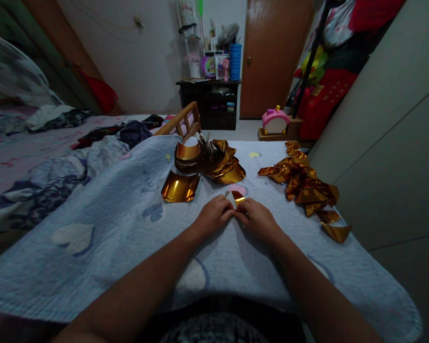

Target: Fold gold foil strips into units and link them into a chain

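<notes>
A small sheet of gold foil paper (240,197), partly folded with its pale back showing, is pinched between my two hands. My left hand (215,212) closes on its left side, and my right hand (256,216) grips the right side; the fingertips almost meet at its lower edge. Just beyond my left hand lies a short stack of flat, shiny gold sheets (180,186). Behind it is a larger fanned pile of gold sheets (214,159). To the right of my right hand, folded gold foil pieces (303,183) form a loose heap trailing toward me.
A light blue quilted cover (121,247) with heart shapes lies under everything. At left is a bed with rumpled clothes (128,133) and a wooden rail (178,119). A pale cabinet (389,143) borders the right edge. A dark shelf (209,102) and a pink toy case (275,121) stand farther back.
</notes>
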